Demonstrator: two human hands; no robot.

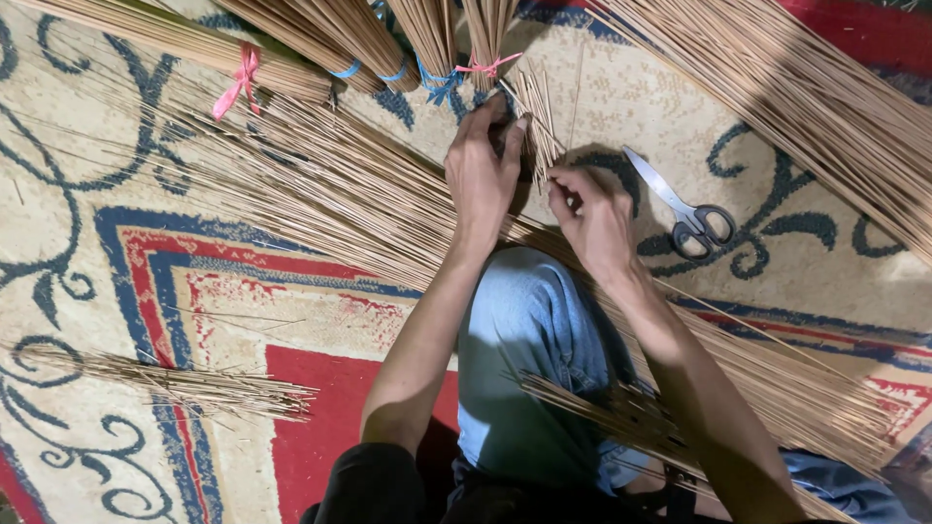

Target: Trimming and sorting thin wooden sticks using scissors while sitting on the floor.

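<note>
Both bare forearms reach forward from the bottom of the view, drawing close at the wrists. The left hand (481, 170) is held back-up, its fingers curled downward and pinched together. Just beside it, the right hand (590, 215) is loosely fisted, thumb pressed against forefinger.

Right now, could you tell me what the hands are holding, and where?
Both hands, left and right, grip a small bunch of thin sticks near its lower end, its tips fanning upward.
</note>
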